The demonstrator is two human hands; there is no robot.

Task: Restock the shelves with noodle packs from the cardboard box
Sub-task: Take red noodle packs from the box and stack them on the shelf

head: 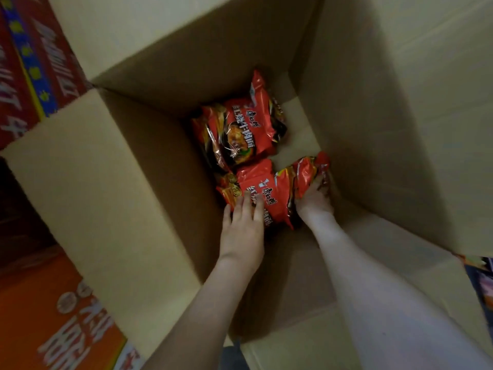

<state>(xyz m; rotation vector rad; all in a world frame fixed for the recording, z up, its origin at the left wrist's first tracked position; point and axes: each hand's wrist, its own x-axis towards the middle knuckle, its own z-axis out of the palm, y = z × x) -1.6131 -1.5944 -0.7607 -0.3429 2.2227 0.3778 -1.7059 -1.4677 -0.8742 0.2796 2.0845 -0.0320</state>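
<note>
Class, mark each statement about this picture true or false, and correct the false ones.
1. The left hand and right hand are inside the box. True.
2. The box is full to the top. False: a few packs lie at its bottom.
3. The left hand rests on the near pack. True.
4. The right hand is empty. False: it grips the near pack's right end.

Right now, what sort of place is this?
Probably a shop stockroom or aisle: a big open brown cardboard box holds red foil noodle packs, with a printed red carton and an orange carton beside it.
</note>
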